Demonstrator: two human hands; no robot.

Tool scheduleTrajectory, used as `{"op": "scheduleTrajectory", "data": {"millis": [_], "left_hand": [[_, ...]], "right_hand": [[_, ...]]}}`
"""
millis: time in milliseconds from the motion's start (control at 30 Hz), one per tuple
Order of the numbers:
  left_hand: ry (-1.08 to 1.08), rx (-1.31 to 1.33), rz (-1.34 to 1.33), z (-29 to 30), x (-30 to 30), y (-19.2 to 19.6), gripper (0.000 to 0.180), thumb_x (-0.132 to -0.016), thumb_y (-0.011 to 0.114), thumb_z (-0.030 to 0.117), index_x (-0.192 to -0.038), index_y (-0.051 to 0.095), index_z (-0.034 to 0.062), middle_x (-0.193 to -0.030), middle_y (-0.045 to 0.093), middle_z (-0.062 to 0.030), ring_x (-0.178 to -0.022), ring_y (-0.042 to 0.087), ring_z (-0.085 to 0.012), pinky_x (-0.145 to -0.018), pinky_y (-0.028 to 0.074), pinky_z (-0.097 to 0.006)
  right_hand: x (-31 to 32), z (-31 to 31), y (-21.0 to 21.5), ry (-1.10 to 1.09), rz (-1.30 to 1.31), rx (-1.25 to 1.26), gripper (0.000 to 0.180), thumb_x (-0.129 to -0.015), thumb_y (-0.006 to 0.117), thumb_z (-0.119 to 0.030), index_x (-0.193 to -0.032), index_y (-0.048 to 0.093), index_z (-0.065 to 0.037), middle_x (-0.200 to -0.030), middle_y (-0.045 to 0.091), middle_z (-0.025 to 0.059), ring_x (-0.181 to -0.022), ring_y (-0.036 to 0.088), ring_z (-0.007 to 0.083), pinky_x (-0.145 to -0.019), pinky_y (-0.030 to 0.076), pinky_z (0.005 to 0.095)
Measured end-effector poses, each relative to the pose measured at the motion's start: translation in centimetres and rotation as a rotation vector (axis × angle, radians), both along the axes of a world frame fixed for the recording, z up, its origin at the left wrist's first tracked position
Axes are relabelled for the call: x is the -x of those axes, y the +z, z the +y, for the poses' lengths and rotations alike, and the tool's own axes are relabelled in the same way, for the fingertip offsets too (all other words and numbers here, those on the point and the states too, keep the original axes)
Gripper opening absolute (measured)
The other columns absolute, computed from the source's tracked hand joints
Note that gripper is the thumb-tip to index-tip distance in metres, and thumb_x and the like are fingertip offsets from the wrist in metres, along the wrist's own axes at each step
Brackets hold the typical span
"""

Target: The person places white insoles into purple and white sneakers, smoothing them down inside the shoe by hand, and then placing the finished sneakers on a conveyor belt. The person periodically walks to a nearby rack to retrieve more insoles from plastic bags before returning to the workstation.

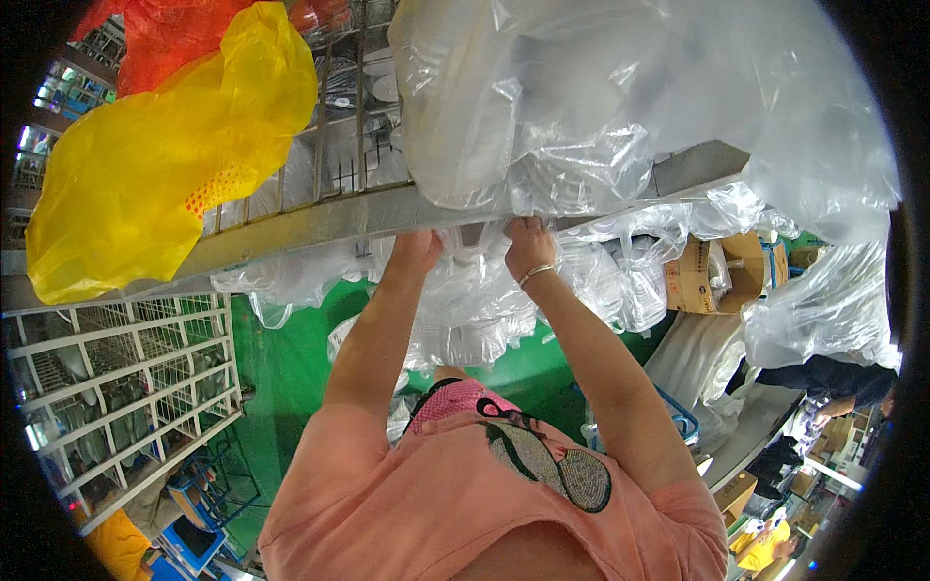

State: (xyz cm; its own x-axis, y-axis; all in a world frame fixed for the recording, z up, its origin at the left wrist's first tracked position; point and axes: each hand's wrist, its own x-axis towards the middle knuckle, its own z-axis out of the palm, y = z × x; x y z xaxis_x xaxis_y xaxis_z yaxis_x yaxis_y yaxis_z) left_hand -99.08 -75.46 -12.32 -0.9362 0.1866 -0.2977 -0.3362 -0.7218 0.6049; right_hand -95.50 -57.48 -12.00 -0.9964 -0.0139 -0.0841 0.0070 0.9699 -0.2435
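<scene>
Both arms reach forward to just below a grey metal ledge [358, 215]. My left hand [418, 250] is closed at the edge of a clear plastic bag [470, 305], its fingertips partly hidden under the ledge. My right hand [530, 248], with a bracelet at the wrist, has its fingers curled on the same bag's other side. The bag hangs between and below my hands, with whitish round shapes inside that look stacked. Above my right hand, a large filled translucent bag [581, 126] rests on the ledge and overhangs it.
A yellow plastic bag [174, 165] and a red one [174, 48] hang at upper left. A white wire rack [126, 387] stands on the left over the green floor [281, 387]. On the right are an open cardboard box [697, 276] and more clear bags [823, 300]. People work behind.
</scene>
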Motion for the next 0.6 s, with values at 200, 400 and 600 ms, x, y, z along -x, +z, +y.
{"op": "scheduleTrajectory", "data": {"millis": [200,400,600], "left_hand": [[0.135,-0.237,0.184,-3.0,2.9,2.9,0.047,-0.08,0.054,0.033,-0.119,0.041,0.01,-0.118,0.047,-0.0071,-0.102,0.048,-0.0251,-0.086,0.04,-0.041],[0.13,-0.064,-0.042,-1.3,0.7,-1.9,0.046,-0.08,0.054,0.033,-0.118,0.042,0.0098,-0.117,0.047,-0.0073,-0.103,0.048,-0.025,-0.087,0.039,-0.041],[0.009,0.059,-0.132,1.7,0.1,-1.0,0.045,-0.08,0.054,0.033,-0.117,0.043,0.0096,-0.116,0.048,-0.0074,-0.103,0.048,-0.025,-0.087,0.039,-0.041]], "right_hand": [[-0.3,-0.8,0.4,0.009,-0.051,-0.036,0.018,-0.072,0.054,-0.015,-0.088,0.056,-0.008,-0.093,0.054,0.0144,-0.087,0.052,0.0307,-0.079,0.041,0.0395],[-0.7,0.1,-4.9,-0.197,-0.04,0.088,0.027,-0.074,0.056,-0.026,-0.091,0.056,-0.005,-0.094,0.055,0.0179,-0.09,0.05,0.0349,-0.082,0.04,0.0391],[-1.4,0.5,-8.7,-0.53,0.425,1.059,0.031,-0.075,0.055,-0.017,-0.104,0.049,-0.005,-0.096,0.054,0.0097,-0.085,0.054,0.0275,-0.078,0.043,0.0363]]}}
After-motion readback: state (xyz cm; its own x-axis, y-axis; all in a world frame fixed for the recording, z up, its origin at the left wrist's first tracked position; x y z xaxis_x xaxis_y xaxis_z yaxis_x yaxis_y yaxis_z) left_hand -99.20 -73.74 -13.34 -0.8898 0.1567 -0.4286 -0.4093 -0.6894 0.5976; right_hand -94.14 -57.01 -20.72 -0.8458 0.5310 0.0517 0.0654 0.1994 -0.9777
